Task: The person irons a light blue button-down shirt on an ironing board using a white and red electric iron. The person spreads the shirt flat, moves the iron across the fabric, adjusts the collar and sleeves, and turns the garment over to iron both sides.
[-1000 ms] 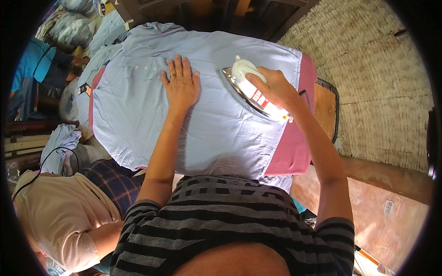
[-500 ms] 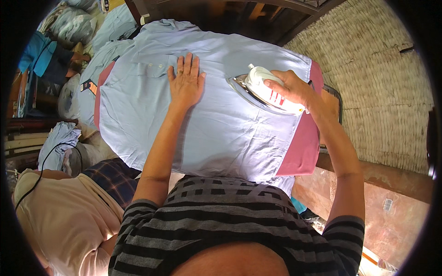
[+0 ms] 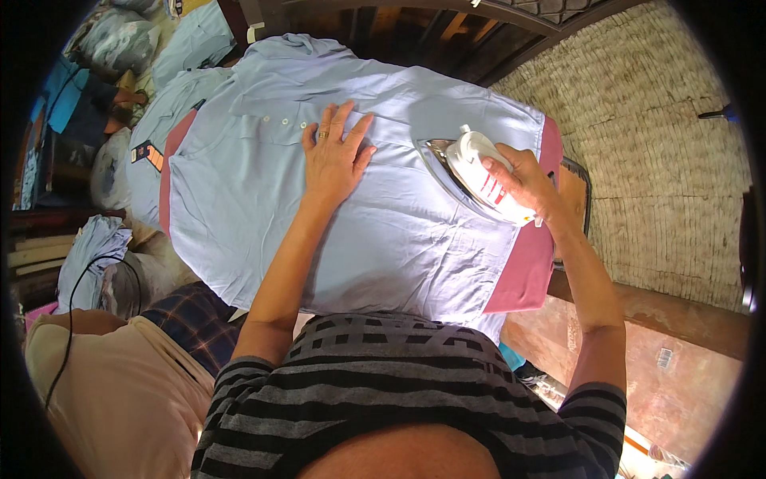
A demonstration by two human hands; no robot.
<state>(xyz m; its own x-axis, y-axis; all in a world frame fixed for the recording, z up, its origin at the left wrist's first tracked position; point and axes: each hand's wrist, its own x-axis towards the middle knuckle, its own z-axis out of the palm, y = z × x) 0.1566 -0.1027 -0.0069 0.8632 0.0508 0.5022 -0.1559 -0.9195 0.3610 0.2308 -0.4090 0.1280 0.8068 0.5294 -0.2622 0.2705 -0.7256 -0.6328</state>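
Observation:
A light blue shirt [image 3: 375, 239] with a short row of white buttons lies spread over a board with a dark pink cover [image 3: 523, 275]. My left hand [image 3: 337, 156] rests on the shirt just beside the buttons, fingers spread, a ring on one finger. In my right hand [image 3: 528, 188] is a white clothes iron [image 3: 483, 172], gripped by its handle. Its metal soleplate lies on the shirt near the right end, the tip toward the upper left. Creases show in the cloth between the iron and my body.
Another person in a beige top [image 3: 120, 391] is at my lower left. Folded blue garments [image 3: 144, 172] with tags lie beyond the board's left end. Clear plastic bags [image 3: 120, 40] pile at the upper left. A dark wooden piece of furniture [image 3: 383, 36] stands behind; a woven mat [image 3: 638, 152] is at right.
The iron in my right hand has moved a little right and toward me. My left hand has shifted slightly right and down on the shirt, its fingers spreading wider.

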